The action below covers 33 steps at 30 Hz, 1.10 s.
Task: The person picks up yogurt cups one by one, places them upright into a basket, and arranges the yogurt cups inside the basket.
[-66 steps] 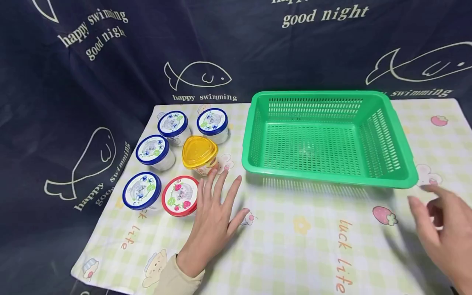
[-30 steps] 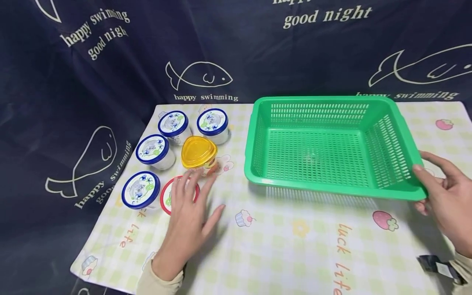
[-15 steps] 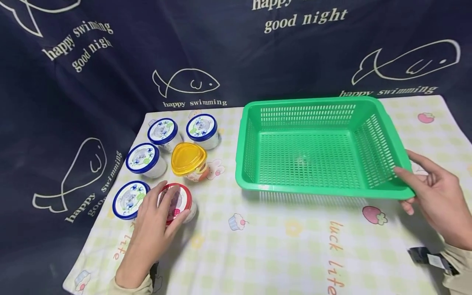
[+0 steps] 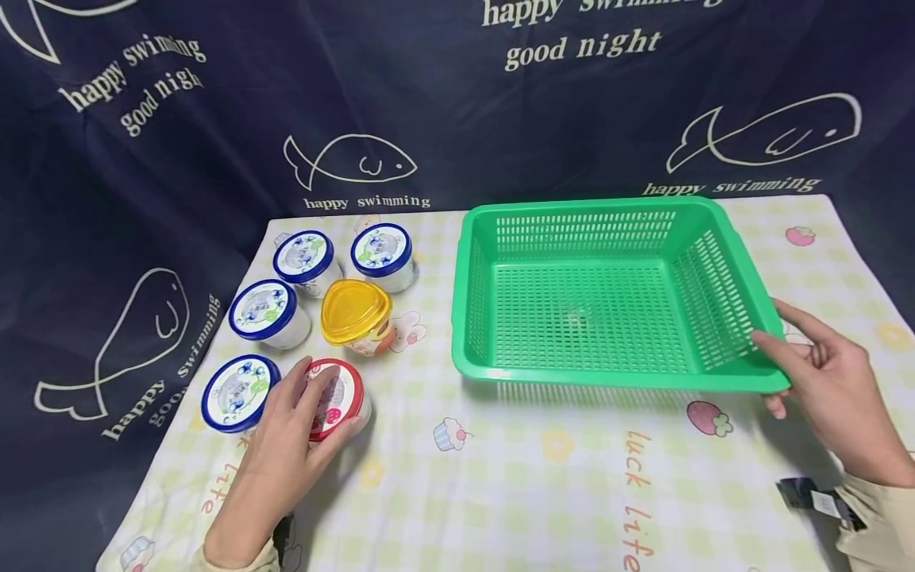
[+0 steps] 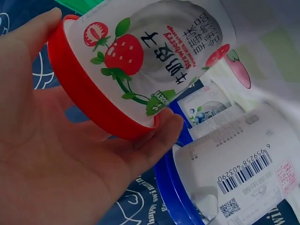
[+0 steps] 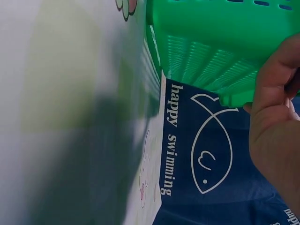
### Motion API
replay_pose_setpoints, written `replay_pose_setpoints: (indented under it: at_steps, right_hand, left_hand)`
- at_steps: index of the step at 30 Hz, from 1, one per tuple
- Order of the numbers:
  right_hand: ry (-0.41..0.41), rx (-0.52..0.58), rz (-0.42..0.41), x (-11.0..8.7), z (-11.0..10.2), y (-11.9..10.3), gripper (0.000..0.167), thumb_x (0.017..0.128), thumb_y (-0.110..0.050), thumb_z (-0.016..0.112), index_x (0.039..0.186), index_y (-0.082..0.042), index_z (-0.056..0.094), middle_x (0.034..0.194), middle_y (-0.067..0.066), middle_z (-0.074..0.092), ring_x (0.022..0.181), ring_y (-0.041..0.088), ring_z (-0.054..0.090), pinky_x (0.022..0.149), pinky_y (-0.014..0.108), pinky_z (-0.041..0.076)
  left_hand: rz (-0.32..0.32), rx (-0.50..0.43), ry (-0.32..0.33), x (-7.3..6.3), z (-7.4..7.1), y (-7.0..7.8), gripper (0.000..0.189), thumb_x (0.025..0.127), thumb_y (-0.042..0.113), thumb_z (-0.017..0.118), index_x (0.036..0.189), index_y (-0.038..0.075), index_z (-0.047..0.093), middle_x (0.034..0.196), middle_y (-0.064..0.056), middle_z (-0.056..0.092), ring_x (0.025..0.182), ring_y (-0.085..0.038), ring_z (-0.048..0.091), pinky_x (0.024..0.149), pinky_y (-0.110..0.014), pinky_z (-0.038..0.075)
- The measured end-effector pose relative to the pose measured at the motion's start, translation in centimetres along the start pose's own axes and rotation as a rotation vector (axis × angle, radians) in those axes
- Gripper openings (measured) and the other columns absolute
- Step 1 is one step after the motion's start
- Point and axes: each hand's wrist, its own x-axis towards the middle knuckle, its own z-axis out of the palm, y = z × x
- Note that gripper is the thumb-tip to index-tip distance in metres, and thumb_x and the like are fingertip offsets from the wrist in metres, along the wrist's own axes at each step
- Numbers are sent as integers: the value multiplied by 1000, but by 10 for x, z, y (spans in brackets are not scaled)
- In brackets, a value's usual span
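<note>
My left hand (image 4: 286,437) holds a red-lidded strawberry cup (image 4: 339,397) by its lid, with thumb and fingers around the edge. In the left wrist view, the cup's strawberry label (image 5: 140,56) is plain, and the fingers curl about the red rim. At the right, my right hand (image 4: 836,381) grips the side rim of a green plastic basket (image 4: 586,380), thumb over the top and fingers beneath. The right wrist view shows the basket's underside (image 6: 211,28) beside that hand. No cups are visible inside the basket.
Just left of the red-lidded cup stands a blue-lidded cup (image 4: 241,393). Behind are a yellow-lidded cup (image 4: 355,311) and more blue-lidded cups (image 4: 262,308). A checked cloth (image 4: 486,492) covers the table. Dark blue printed fabric (image 4: 457,103) hangs at the back and left.
My left hand has shifted left from beside the yellow-lidded and red-lidded cups and taken hold of the red lid. My right hand has reached the basket and gripped its rim. The view has shifted slightly.
</note>
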Motion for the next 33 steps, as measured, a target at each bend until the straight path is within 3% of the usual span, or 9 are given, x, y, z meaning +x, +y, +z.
replay_pose_setpoints:
  at_steps: [6, 12, 17, 22, 27, 33]
  right_hand:
    - [7, 20, -2, -3, -1, 4, 61, 102, -19, 57, 156, -12, 31, 74, -11, 72, 40, 22, 57, 40, 35, 38]
    - [14, 17, -10, -3, 0, 5, 61, 102, -19, 57, 156, -11, 31, 77, -13, 72, 43, 23, 57, 42, 33, 43]
    - [2, 1, -6, -1, 0, 2, 61, 102, -22, 58, 156, -13, 32, 81, -15, 71, 45, 23, 57, 44, 32, 45]
    - [-11, -19, 0, 1, 2, 0, 60, 102, -25, 58, 156, -15, 33, 75, -11, 71, 47, 23, 60, 48, 29, 47]
    - [-15, -21, 13, 2, 3, 0, 60, 102, -27, 57, 156, -18, 33, 73, -8, 70, 48, 23, 61, 49, 29, 49]
    - [0, -16, 32, 0, -2, 3, 59, 103, -29, 56, 156, -22, 33, 70, -6, 70, 48, 23, 62, 49, 29, 48]
  left_hand:
    - [-16, -1, -23, 2, -2, 5, 70, 82, 47, 80, 140, 20, 52, 152, -20, 35, 135, -43, 35, 100, -67, 36]
    - [14, -15, -34, 5, -9, 13, 71, 78, 49, 82, 139, 26, 54, 152, -15, 38, 134, -39, 38, 100, -66, 39]
    - [52, -40, -20, 7, -17, 27, 76, 78, 53, 81, 143, 30, 51, 154, -10, 36, 135, -35, 39, 99, -64, 42]
    - [87, -77, 7, 11, -30, 43, 81, 77, 50, 82, 147, 31, 46, 157, -7, 32, 138, -33, 36, 101, -63, 41]
    - [159, -97, 63, 19, -46, 56, 86, 75, 48, 85, 149, 23, 46, 156, -8, 38, 138, -31, 39, 104, -57, 41]
    - [291, -139, 96, 38, -59, 67, 84, 81, 64, 71, 147, 16, 48, 154, -7, 40, 139, -29, 39, 115, -36, 31]
